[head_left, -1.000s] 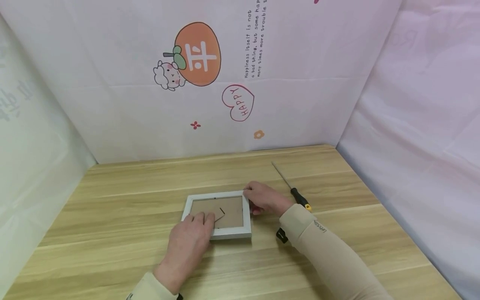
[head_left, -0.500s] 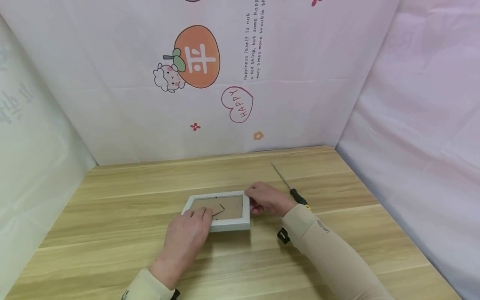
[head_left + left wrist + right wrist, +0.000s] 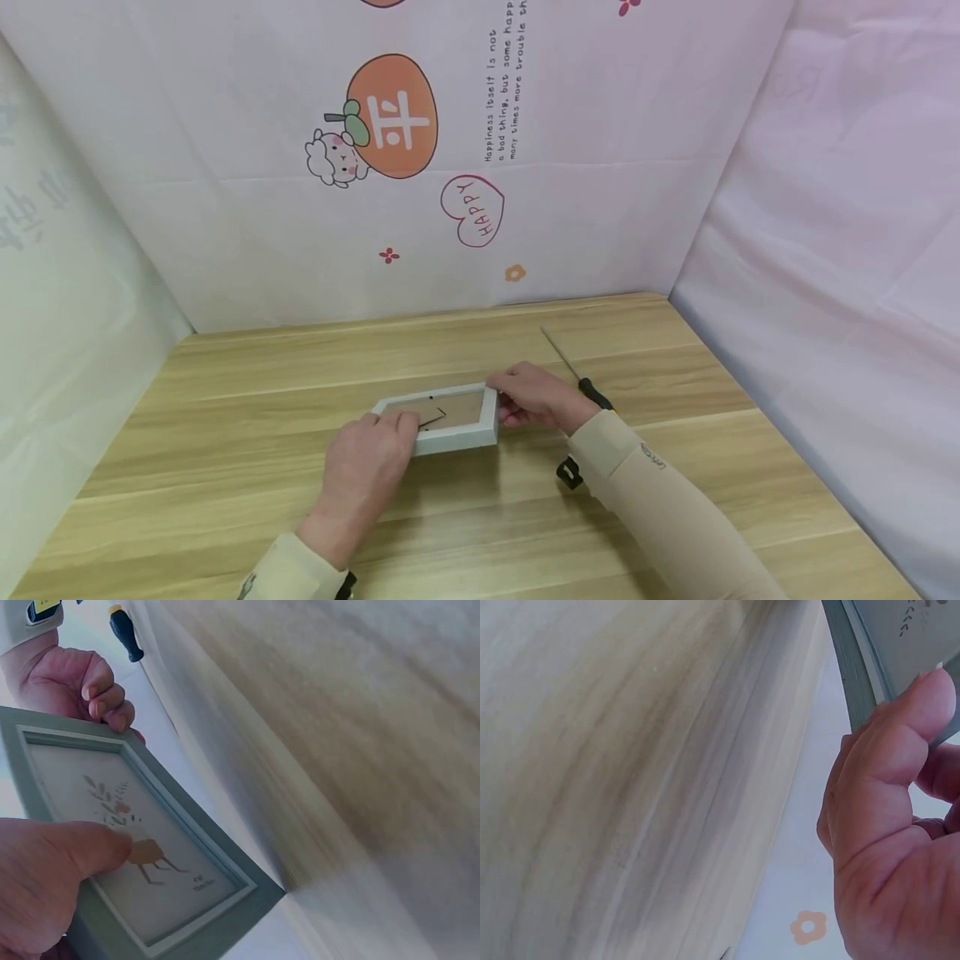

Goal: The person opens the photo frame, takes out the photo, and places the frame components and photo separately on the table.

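A light-coloured picture frame [image 3: 453, 439] is tilted above the table, its brown back board [image 3: 461, 408] and thin dark stand upward in the head view. My left hand [image 3: 371, 471] grips its near-left part. In the left wrist view that hand's thumb [image 3: 97, 847] lies across the front, over a print of a brown deer with leafy antlers [image 3: 146, 853]. At the far-right corner, my right hand [image 3: 536, 396] holds the frame between thumb and fingers. The right wrist view shows the fingers [image 3: 900, 750] of this hand at the frame's edge.
A screwdriver [image 3: 588, 392] with a black handle lies to the right, behind my right wrist, shaft pointing away. Beneath my right sleeve shows a small black object [image 3: 568, 472], perhaps part of the wrist gear. White printed cloth [image 3: 600, 208] closes off the wooden table's back and sides.
The frame's near side has risen from the table and its back is tilting away from view. My left hand has shifted slightly left with it; the right hand keeps its corner.
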Action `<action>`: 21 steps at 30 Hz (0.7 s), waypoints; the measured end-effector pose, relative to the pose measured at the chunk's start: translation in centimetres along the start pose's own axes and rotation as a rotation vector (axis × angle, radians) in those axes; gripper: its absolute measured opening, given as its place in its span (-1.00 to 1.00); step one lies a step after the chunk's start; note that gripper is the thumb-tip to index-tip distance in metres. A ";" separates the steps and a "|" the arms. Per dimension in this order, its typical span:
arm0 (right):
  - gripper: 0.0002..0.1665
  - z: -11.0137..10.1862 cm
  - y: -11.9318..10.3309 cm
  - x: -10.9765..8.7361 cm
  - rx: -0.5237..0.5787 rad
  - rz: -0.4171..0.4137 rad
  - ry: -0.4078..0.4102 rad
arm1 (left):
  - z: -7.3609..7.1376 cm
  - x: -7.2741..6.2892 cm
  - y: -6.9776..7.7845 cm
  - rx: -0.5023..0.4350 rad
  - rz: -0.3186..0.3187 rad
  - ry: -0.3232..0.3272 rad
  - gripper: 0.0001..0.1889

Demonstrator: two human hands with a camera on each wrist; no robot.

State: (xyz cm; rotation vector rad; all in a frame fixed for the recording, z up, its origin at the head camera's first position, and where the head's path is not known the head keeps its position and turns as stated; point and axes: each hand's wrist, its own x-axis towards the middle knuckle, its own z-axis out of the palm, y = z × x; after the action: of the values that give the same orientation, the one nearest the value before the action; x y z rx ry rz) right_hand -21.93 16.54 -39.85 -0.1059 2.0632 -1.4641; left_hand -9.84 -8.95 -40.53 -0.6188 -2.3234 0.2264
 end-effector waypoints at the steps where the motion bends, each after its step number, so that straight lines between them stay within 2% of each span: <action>1: -0.51 0.0 0.0 0.0 -0.002 -0.005 0.000 | 0.0 0.0 -0.1 -0.003 0.001 0.017 -0.71; 5: -0.43 0.1 -0.1 -0.3 -0.006 -0.016 0.002 | 0.0 0.1 -0.4 -0.036 0.003 0.085 -0.74; 9: -0.37 0.1 -0.2 -0.5 0.010 -0.020 -0.001 | 0.0 0.3 -0.7 -0.052 0.004 0.123 -0.88; 12: -0.32 0.0 -0.3 -0.6 0.032 -0.028 -0.005 | 0.0 0.5 -0.9 -0.041 -0.001 0.144 -0.83; 15: -0.26 -0.1 -0.3 -0.7 0.047 -0.046 -0.013 | -0.1 0.7 -1.1 -0.032 -0.017 0.166 -0.79; 21: -0.16 -0.1 -0.6 -0.8 0.086 -0.074 0.000 | -0.5 1.1 -1.3 -0.018 -0.079 0.234 -0.83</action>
State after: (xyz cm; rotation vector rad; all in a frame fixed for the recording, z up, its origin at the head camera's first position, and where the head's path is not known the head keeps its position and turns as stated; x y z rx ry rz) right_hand -21.48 16.73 -38.93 -0.1494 2.0117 -1.5956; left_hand -10.71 -9.59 -39.12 -0.5313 -2.1208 0.0909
